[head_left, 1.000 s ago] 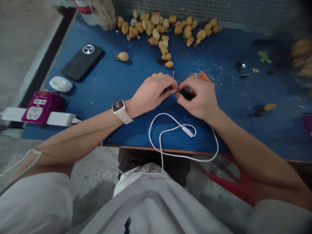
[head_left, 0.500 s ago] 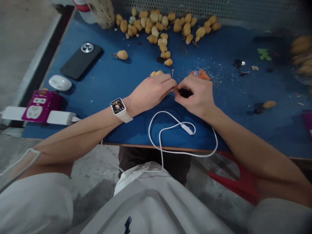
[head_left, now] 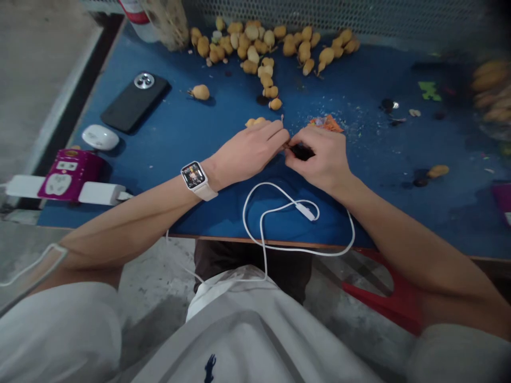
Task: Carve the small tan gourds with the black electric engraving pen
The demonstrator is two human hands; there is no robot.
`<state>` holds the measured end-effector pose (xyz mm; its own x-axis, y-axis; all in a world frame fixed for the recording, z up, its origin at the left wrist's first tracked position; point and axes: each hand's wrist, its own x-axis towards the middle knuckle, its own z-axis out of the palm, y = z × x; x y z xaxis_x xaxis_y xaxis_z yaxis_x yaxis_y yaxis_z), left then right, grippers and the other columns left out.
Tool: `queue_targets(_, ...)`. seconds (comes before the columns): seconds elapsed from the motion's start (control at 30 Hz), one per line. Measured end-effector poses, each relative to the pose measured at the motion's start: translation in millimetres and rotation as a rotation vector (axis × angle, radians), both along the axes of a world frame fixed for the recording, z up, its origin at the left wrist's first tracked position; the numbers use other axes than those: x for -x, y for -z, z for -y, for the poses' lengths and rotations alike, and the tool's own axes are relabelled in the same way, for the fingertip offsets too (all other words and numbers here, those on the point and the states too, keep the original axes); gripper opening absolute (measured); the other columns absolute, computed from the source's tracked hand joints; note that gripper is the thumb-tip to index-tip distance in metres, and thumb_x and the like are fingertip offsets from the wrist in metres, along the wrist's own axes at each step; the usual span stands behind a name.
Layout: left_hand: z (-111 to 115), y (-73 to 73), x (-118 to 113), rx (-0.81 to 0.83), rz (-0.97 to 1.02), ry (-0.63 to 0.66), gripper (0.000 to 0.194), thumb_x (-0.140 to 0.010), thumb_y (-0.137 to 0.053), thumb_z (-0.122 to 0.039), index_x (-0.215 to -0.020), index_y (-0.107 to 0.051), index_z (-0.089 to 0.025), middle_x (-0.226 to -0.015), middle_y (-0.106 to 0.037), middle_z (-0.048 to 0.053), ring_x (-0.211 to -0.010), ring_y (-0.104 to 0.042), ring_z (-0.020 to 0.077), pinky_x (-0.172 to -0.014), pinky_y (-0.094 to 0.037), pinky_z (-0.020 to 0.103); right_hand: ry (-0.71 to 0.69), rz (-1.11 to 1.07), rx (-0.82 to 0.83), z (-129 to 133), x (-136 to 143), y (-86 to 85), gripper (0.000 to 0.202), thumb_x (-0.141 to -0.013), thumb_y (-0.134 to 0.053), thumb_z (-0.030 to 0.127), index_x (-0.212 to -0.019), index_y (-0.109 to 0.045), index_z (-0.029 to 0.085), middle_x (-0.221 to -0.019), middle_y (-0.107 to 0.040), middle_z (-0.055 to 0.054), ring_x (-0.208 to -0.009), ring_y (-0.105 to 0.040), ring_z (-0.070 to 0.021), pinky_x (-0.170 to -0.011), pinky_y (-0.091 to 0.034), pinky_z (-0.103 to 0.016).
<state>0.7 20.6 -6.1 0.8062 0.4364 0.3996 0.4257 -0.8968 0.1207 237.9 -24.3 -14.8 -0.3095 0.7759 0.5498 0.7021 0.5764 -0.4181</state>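
Over the blue table, my left hand point(head_left: 255, 149) and my right hand point(head_left: 322, 154) meet at the fingertips. Both are closed in a pinch. Something small and brownish shows at the point where the fingers touch, too small and covered to name. Dark space or a dark object shows inside my right hand's curl; I cannot tell which. Just beyond my left knuckles lie small yellow gourds point(head_left: 255, 122), partly hidden. An orange crumpled wrapper point(head_left: 328, 123) rests behind my right hand, among pale crumbs.
Several small dried gourds point(head_left: 251, 33) are heaped along the back, with a lone gourd point(head_left: 200, 92) to the left. A black phone point(head_left: 136, 103), white earbud case point(head_left: 100, 137) and purple power adapter point(head_left: 72, 175) occupy the left side. A white cable point(head_left: 261, 226) loops near the front edge.
The view has shifted very slightly. Both hands keep the same pinch at nearly the same place, with only slight finger movement.
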Motion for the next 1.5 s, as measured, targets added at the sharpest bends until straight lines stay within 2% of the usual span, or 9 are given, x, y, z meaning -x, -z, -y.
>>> queue_targets(0.2,-1,1.3,0,-0.061,-0.036,-0.004,0.038,-0.125,-0.030,-0.025,-0.128,-0.066,-0.015,-0.124,-0.075,0.018,-0.113,-0.072,0.0337,-0.104,-0.059,0.052,0.004,0.101,0.011,6,-3,-8.3,0.013,-0.097,-0.072,0.034,-0.101,-0.079,0.025,-0.091,-0.083,-0.006,-0.082,-0.078,-0.0296,-0.076,-0.055,-0.042)
queue_targets(0.33,0,3.2,-1,-0.043,-0.025,0.030,0.040,-0.126,-0.028,-0.029,-0.123,-0.066,-0.017,-0.117,-0.075,0.016,-0.108,-0.071,0.0321,-0.100,-0.059,0.050,0.018,0.191,0.031,7,-4,-4.5,0.018,-0.104,-0.065,0.034,-0.097,-0.078,0.026,-0.086,-0.080,-0.006,-0.082,-0.076,-0.0292,-0.075,-0.052,-0.040)
queue_targets(0.67,5,1.1,-3,0.155,0.090,0.041,0.027,-0.123,-0.034,-0.027,-0.109,-0.057,-0.023,-0.105,-0.073,0.012,-0.096,-0.071,0.0303,-0.088,-0.057,0.047,0.020,0.234,-0.049,5,-2,5.1,0.023,-0.108,-0.060,0.032,-0.089,-0.070,0.025,-0.084,-0.076,-0.004,-0.079,-0.072,-0.0249,-0.070,-0.046,-0.038)
queue_targets(0.9,9,-4.3,-6,0.345,0.184,0.014,0.027,-0.122,-0.038,-0.030,-0.097,-0.044,-0.027,-0.091,-0.068,0.006,-0.083,-0.067,0.0256,-0.078,-0.050,0.040,0.047,0.336,-0.081,4,-1,8.1,0.026,-0.110,-0.054,0.030,-0.095,-0.074,0.022,-0.088,-0.079,-0.006,-0.080,-0.074,-0.0254,-0.071,-0.047,-0.039)
queue_targets(1.1,12,-6.9,-6,0.464,0.242,0.012,0.028,-0.120,-0.043,-0.027,-0.092,-0.042,-0.027,-0.084,-0.066,0.003,-0.077,-0.065,0.0226,-0.075,-0.049,0.038,0.038,0.382,-0.074,5,0,6.0,0.031,-0.111,-0.050,0.031,-0.095,-0.075,0.022,-0.089,-0.079,-0.008,-0.078,-0.073,-0.0262,-0.069,-0.045,-0.039)
queue_targets(1.2,12,-6.1,-5,0.380,0.227,0.011,0.032,-0.124,-0.036,-0.035,-0.096,-0.046,-0.027,-0.088,-0.068,0.005,-0.080,-0.066,0.0247,-0.076,-0.049,0.040,0.047,0.311,-0.036,8,2,-1.4,0.031,-0.110,-0.049,0.032,-0.096,-0.074,0.022,-0.089,-0.080,-0.008,-0.082,-0.076,-0.0280,-0.071,-0.048,-0.039)
queue_targets(1.33,9,-1.8,-3,0.177,0.166,-0.032,0.043,-0.127,-0.025,-0.043,-0.104,-0.056,-0.024,-0.100,-0.073,0.011,-0.091,-0.070,0.0304,-0.084,-0.052,0.044,0.052,0.218,0.063,13,5,-12.9,0.024,-0.106,-0.055,0.032,-0.110,-0.076,0.023,-0.095,-0.083,-0.008,-0.085,-0.076,-0.0290,-0.074,-0.048,-0.039)
queue_targets(1.4,7,0.8,-3,0.125,0.134,-0.044,0.046,-0.128,-0.023,-0.044,-0.107,-0.058,-0.023,-0.103,-0.074,0.012,-0.094,-0.071,0.0313,-0.088,-0.053,0.046,0.069,0.206,0.100,14,7,-15.0,0.020,-0.103,-0.056,0.032,-0.106,-0.075,0.024,-0.089,-0.080,-0.006,-0.079,-0.073,-0.0280,-0.070,-0.043,-0.039)
queue_targets(1.5,5,3.2,-3,0.079,0.091,-0.031,0.046,-0.127,-0.024,-0.042,-0.111,-0.062,-0.022,-0.107,-0.076,0.013,-0.097,-0.071,0.0320,-0.093,-0.054,0.047,0.068,0.156,0.131,12,9,-12.9,0.016,-0.100,-0.058,0.031,-0.088,-0.066,0.026,-0.080,-0.075,-0.005,-0.074,-0.069,-0.0259,-0.069,-0.041,-0.038)
